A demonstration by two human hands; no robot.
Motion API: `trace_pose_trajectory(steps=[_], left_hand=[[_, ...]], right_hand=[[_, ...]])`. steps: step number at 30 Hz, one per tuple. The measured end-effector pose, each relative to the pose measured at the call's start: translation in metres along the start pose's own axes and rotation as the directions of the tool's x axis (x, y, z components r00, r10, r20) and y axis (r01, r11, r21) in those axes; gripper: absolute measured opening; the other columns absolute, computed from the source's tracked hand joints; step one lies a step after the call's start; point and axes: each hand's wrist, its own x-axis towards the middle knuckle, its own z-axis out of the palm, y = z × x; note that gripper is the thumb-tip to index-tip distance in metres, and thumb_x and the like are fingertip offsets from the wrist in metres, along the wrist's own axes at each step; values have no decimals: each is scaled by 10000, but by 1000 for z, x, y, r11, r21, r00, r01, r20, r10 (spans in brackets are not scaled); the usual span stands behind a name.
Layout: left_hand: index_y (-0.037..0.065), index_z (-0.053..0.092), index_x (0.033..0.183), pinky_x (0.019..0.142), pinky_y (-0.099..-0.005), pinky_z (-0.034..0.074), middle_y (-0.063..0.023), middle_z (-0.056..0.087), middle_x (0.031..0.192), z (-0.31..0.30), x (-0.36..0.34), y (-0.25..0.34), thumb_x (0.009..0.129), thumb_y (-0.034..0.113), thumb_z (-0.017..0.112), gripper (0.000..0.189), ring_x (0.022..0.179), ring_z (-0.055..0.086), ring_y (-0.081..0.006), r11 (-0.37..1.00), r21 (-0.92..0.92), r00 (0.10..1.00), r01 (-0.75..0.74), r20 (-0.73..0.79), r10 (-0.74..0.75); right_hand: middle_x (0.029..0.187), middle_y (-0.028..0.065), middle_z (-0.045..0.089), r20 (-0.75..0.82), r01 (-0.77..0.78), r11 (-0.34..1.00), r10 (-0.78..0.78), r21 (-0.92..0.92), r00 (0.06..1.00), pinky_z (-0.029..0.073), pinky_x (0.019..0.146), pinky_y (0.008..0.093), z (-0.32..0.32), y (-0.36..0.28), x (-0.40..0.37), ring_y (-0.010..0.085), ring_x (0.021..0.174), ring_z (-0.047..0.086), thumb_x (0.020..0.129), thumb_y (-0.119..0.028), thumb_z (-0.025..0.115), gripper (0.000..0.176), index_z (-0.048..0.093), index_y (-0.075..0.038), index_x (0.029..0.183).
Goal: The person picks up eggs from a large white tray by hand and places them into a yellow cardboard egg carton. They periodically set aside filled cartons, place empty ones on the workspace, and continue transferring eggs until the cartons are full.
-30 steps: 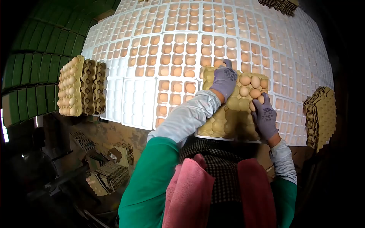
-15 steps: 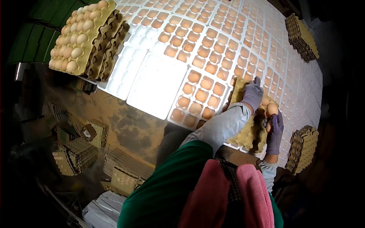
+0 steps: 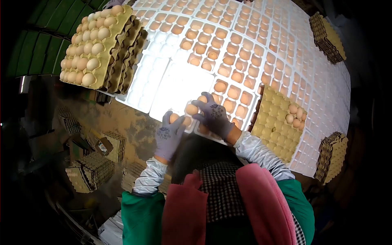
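Note:
My left hand (image 3: 168,136), in a purple glove, is at the front edge of a white tray (image 3: 173,83), its fingers curled round an egg (image 3: 174,118). Right of it, my gloved right hand (image 3: 212,116) has its fingers at another egg (image 3: 191,109), over the tray's front right corner. White trays filled with eggs (image 3: 220,86) lie beside and behind my right hand. A cardboard egg tray (image 3: 271,122) to the right holds several eggs (image 3: 293,109) in its right part; its other cups are bare.
Stacked cardboard trays full of eggs (image 3: 87,49) stand at the back left. More cardboard stacks (image 3: 326,38) sit along the right edge, with another (image 3: 332,157) lower down. Trays and boxes (image 3: 92,171) lie on the floor at left.
Both hands have moved left from the cardboard tray to the white tray's front edge. The cardboard tray now lies uncovered, with several eggs in it.

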Motion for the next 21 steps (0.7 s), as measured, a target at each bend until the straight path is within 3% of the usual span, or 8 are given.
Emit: trace_pose_trajectory(steps=[3,7,9,11,13,15,16,21], left_hand=[[163,719,1148,824,-397,550,-131,560,1269,1,6,-9,834,218,746,320,974,658,-313,987,-157,997,40,-54,-49],[131,723,1117,832,-404,543,-154,591,1271,2,18,-20,901,197,675,231,988,665,-308,999,17,999,-48,-17,48],[78,716,1103,847,-409,536,-160,611,1244,-7,28,-19,935,187,627,219,987,661,-319,931,-362,999,42,-11,-49],[40,686,1148,904,-410,511,-170,621,1223,4,47,-20,960,163,579,248,1037,636,-331,923,-376,991,-81,-133,33],[17,650,1204,965,-416,475,-181,610,1242,15,71,0,966,127,558,278,1133,587,-336,915,-394,961,-85,-273,-29],[32,609,1279,1175,-493,246,-185,583,1300,43,86,-4,973,144,503,342,1296,472,-352,963,-169,965,-212,-189,180],[39,591,1311,1213,-512,141,-171,565,1344,51,85,-6,964,144,479,380,1345,430,-360,967,-101,962,-234,-171,215],[10,610,1272,1193,-505,204,-168,612,1284,47,88,3,968,128,506,342,1279,488,-361,951,-172,957,-257,-185,224]], right_hand=[[1330,205,494,9,-39,993,40,-110,999,554,849,451,3,-7,13,383,1047,634,851,-264,714,428,608,-177,1257],[1379,234,501,-40,-28,974,20,-223,999,543,883,452,11,4,31,363,1034,651,868,-308,682,414,627,-177,1258],[1404,245,490,3,-64,965,67,-253,998,534,894,463,2,0,42,372,1007,656,891,-321,653,411,627,-157,1267],[1384,249,503,-152,-128,986,144,110,978,519,905,469,-7,-7,57,382,1039,636,905,-296,640,417,618,-99,1273],[1341,186,547,-506,26,998,-51,-56,861,413,1022,485,11,18,84,396,1228,525,946,-269,617,390,606,-85,1289],[1384,170,508,-252,-39,961,-32,-274,967,231,1144,525,23,44,94,367,1323,423,966,-240,562,368,587,-115,1311],[1400,173,496,-361,4,946,-128,-324,924,204,1158,539,29,47,83,369,1329,421,969,-233,554,363,578,-114,1311],[1314,173,572,-646,-241,966,129,-88,753,434,1024,466,-61,61,-37,361,1204,540,893,-243,679,366,614,-95,1221]])
